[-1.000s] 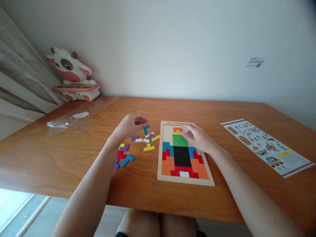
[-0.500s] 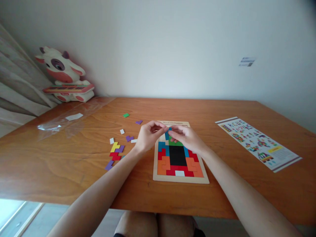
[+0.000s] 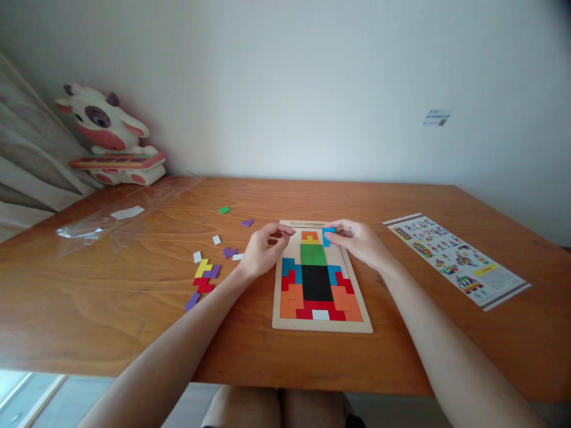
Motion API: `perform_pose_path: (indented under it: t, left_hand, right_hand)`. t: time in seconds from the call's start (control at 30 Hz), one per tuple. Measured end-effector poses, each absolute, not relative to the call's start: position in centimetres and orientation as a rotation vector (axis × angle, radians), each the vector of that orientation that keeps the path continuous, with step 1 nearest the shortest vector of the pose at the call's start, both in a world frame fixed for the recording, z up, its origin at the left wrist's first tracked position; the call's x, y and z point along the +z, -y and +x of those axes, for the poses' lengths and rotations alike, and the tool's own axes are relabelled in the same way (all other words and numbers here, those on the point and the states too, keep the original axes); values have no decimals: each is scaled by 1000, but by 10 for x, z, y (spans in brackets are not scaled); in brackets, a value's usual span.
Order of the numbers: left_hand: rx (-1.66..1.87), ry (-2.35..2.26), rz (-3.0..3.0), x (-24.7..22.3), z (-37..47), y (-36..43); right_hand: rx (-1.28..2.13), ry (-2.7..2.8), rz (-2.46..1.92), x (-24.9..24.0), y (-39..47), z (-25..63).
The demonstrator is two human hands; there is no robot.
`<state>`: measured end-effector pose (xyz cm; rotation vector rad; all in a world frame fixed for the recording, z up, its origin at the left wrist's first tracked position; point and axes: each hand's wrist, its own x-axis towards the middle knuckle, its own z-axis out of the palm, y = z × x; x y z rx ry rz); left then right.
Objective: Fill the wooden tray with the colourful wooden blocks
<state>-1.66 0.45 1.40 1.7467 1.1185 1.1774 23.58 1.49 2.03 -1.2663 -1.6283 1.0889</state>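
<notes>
Since half a second ago, the blue L-shaped piece [image 3: 328,236] has passed from between both hands to the right hand [image 3: 354,239] alone, and the left hand [image 3: 261,248] has drawn away leftward. Right fingers pinch the piece at the far right corner of the wooden puzzle tray [image 3: 321,326]; whether it touches the tray's floor, I cannot tell. Left fingers stand slightly parted over the tray's far left edge. Between the two sets of fingers sit an orange piece [image 3: 309,234] and a yellow piece [image 3: 312,242], with green pieces [image 3: 313,254] and a black rectangle [image 3: 317,283] nearer the person. Left of the left fingers, loose pieces [image 3: 203,268] lie on the bench [image 3: 250,356], a cow-shaped toy keyboard [image 3: 116,160] beyond them; well right of the right fingers lies a printed pattern sheet [image 3: 459,261]
</notes>
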Motion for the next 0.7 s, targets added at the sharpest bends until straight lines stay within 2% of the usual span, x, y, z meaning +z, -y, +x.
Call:
perform_pose_path:
  t: [0.17,0.4,0.7]
  left_hand:
    - [1125,-1189,1871,15,-23,-7]
    - [850,-1223,2495,15,-24,0]
    - [843,-1196,2526,9,-18,3]
  right_hand:
    - [1125,1584,-1281,17,-10,252]
    - [1265,1340,-1172,15,-10,255]
    - [1273,1217,-1111,20,-10,261]
